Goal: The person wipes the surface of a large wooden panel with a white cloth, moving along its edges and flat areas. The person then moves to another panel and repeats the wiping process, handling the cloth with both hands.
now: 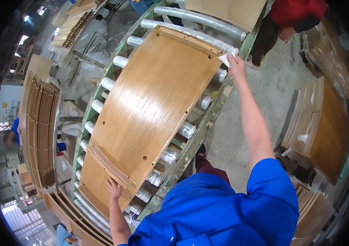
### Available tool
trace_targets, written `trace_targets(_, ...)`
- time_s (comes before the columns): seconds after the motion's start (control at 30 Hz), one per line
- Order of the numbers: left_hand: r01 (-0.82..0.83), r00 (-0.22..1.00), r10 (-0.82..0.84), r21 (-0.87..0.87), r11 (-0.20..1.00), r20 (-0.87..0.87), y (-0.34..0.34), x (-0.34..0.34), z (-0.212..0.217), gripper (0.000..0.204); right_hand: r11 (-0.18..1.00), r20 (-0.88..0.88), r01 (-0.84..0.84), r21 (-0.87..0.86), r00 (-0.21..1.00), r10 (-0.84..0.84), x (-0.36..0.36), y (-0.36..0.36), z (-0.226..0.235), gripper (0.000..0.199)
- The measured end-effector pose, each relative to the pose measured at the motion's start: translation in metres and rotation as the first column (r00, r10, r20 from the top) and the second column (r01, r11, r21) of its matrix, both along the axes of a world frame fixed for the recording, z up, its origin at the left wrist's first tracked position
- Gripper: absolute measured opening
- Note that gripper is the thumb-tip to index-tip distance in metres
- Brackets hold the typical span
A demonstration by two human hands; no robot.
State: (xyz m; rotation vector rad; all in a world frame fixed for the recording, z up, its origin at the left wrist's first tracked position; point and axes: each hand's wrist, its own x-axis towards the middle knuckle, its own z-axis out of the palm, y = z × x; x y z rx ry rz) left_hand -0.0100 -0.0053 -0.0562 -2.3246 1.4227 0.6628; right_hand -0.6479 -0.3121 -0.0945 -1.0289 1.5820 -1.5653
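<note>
A large wooden panel [141, 106] with a glossy face and several dark holes lies lengthwise on a roller conveyor. Near its far right corner, my right hand [236, 67] pinches a white cloth or paper [225, 60] against the panel's edge. A raised wooden rail [182, 39] runs along the far end of the panel. Across the near part lies a slightly curved wooden strip [109, 166]. My left hand [113, 189] rests beside the strip's near end with its fingers spread, holding nothing.
Plastic-wrapped rollers [187, 130] sit in a green conveyor frame [211, 119]. Another panel [229, 12] lies farther up the line. A person in red [295, 14] stands at the far right. Panels are stacked at the left [39, 131] and at the right [322, 127].
</note>
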Motion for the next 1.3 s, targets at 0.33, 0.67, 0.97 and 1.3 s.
trace_targets(0.33, -0.372, 0.918, 0.224, -0.907, 0.200, -0.327, 0.026, -0.009, 0.043, 0.020, 0.882, 0.964, -0.455, -0.123, 0.157, 0.216, 0.137, 0.107, 0.027, 0.028)
trace_targets(0.67, 0.126, 0.671, -0.665, -0.833, 0.538, -0.328, -0.038, -0.219, 0.074, 0.008, 0.800, 0.829, -0.598, -0.041, 0.427, 0.362, 0.226, 0.168, 0.060, 0.019)
trace_targets(0.97, -0.270, 0.873, 0.037, -0.417, 0.868, -0.486, 0.212, -0.114, -0.008, 0.021, 0.542, 0.990, -0.840, -0.029, 0.052, 0.134, 0.248, 0.255, 0.033, 0.037)
trace_targets(1.3, -0.813, 0.249, 0.791, -0.565, -0.142, -0.558, 0.422, -0.020, -0.105, 0.029, 0.124, 0.972, -0.984, 0.124, 0.146, 0.183, 0.364, 0.366, 0.026, 0.029)
